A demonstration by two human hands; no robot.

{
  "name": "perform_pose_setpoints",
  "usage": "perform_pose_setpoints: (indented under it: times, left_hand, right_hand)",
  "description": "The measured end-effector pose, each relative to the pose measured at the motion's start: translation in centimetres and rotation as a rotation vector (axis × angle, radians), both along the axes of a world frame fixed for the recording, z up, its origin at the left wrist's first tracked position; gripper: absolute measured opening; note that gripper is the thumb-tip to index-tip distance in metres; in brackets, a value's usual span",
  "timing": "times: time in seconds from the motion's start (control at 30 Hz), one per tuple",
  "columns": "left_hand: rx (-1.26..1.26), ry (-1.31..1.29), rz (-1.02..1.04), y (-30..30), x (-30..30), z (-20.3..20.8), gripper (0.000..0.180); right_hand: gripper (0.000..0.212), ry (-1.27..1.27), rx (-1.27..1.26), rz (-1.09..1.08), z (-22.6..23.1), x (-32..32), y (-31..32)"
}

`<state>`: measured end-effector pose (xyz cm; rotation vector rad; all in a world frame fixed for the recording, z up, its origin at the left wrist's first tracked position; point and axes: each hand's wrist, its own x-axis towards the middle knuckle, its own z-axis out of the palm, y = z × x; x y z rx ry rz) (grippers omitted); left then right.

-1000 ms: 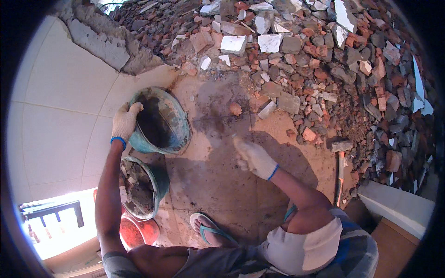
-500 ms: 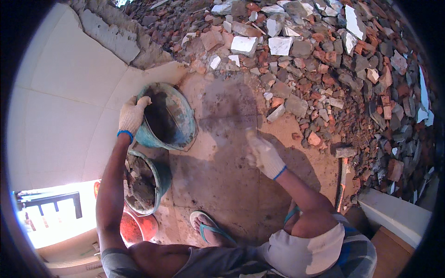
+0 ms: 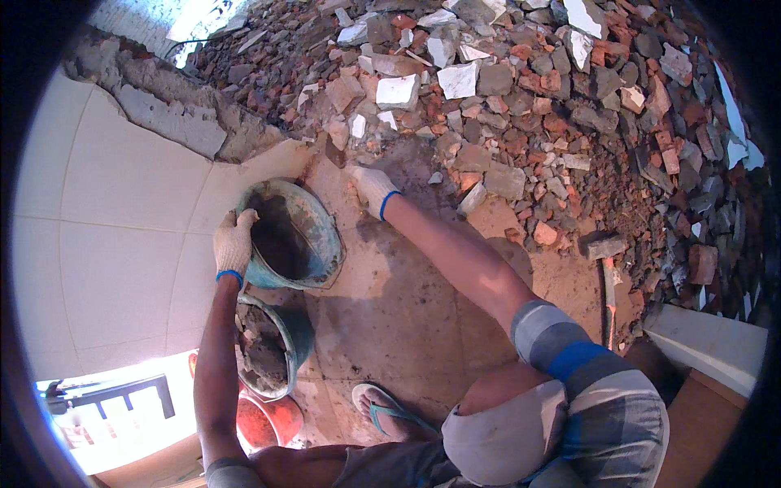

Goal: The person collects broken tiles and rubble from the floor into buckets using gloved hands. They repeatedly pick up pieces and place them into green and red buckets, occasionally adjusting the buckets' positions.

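Note:
My left hand (image 3: 233,244), in a pale knitted glove with a blue cuff, grips the left rim of a worn teal bucket (image 3: 327,248). The bucket leans, its mouth turned up toward me, with dark dirt inside. My right hand (image 3: 374,192), gloved alike, reaches across the floor past the bucket's far right side. Its fingers look curled. A dark flat piece (image 3: 333,152) lies just beyond the fingertips; whether the hand holds it is unclear. Closer to me stands a second bucket (image 3: 299,329) filled with grey rubble.
A red-orange bucket (image 3: 281,420) stands behind the second one. Broken brick and tile rubble (image 3: 521,122) heaps up at the far side and right. A long-handled tool (image 3: 609,297) lies at the right. A tiled wall (image 3: 122,244) bounds the left; my sandalled foot (image 3: 389,411) is on the floor.
My right hand has moved away from me and leftward, from mid-floor to beyond the teal bucket's right side. My left hand stays on the rim. The whole view has shifted slightly.

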<state>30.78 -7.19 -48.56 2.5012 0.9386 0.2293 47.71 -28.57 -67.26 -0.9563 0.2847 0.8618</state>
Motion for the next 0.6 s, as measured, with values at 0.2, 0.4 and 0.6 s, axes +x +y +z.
perform_pose_setpoints:
  times: [0.2,0.4,0.6]
  left_hand:
    - [-0.056,-0.003,-0.012,-0.3,-0.7,0.2,0.067]
    - [-0.021,-0.016,-0.001,-1.0,-1.3,0.6,0.068]
    - [-0.017,0.002,-0.015,-1.1,-1.3,0.5,0.068]
  right_hand:
    - [0.023,0.14,0.208,-0.138,-1.8,-2.5,-6.9]
    - [0.022,0.083,0.132,-0.261,-0.3,-4.7,-17.5]
    - [0.029,0.085,0.24,-0.348,2.9,-11.7,-18.9]
